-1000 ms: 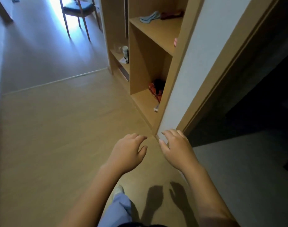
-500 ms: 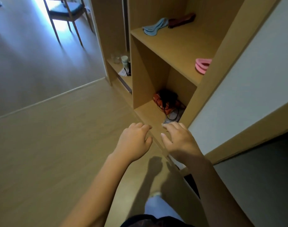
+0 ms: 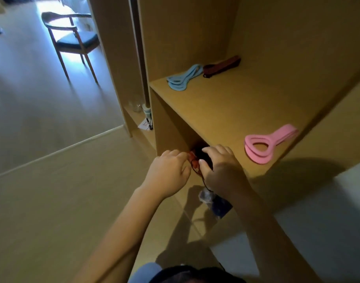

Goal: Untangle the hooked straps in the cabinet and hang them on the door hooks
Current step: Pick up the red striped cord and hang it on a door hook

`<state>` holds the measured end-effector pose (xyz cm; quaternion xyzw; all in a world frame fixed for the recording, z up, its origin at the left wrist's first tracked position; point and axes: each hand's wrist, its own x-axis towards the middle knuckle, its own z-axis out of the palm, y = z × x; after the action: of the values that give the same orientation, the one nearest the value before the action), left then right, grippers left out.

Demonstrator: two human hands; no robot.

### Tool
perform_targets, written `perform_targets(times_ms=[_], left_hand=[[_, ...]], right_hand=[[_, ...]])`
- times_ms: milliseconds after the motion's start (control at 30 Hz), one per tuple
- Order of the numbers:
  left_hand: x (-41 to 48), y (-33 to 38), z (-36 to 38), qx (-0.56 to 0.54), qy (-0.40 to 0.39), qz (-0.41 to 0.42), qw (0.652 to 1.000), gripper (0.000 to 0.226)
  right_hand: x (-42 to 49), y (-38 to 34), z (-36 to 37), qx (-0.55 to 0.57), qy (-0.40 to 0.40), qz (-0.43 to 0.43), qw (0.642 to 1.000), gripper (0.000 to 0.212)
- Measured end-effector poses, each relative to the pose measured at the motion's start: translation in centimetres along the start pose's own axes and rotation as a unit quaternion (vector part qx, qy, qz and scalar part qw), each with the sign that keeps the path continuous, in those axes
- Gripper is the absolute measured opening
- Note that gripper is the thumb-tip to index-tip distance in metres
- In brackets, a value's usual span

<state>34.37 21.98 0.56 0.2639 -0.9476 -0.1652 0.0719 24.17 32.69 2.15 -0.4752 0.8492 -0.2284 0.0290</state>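
Under cabinet shelf (image 3: 197,121): straps (image 3: 195,160) gripped between left hand (image 3: 167,173), right hand (image 3: 221,169).

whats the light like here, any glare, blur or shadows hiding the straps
Head view: dim, warm light in the cabinet; cool glare on the floor by the chair; the bundle between left hand and right hand sits in deep shade; edges bend, slightly soft.
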Motion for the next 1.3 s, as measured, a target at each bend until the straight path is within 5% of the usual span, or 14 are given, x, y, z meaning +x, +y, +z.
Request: perform_targets(times_ms=[633, 967, 1200, 1300], left_hand=[[27.5, -8.1, -2.7, -0.067, -0.018, 0.096, 0.993, 0.038], [38.1, -12.0, -2.3, -0.055, -0.027, 0.169, 0.984, 0.022], [44.6, -9.4, -1.6, -0.112, -0.027, 0.228, 0.967, 0.046], [46.9, -7.9, -0.4, -0.044, -0.029, 0.244, 0.968, 0.046]], right_hand=[[21.8, 1.7, 1.6, 0.003, 0.004, 0.171, 0.985, 0.045], [29.7, 1.7, 4.1, -0.038, 0.022, 0.186, 0.982, 0.037], [32.6, 3.0, 3.9, -0.087, 0.035, 0.197, 0.976, 0.032], [32.9, 3.4, 3.0, -0.095, 0.004, 0.200, 0.975, 0.034]])
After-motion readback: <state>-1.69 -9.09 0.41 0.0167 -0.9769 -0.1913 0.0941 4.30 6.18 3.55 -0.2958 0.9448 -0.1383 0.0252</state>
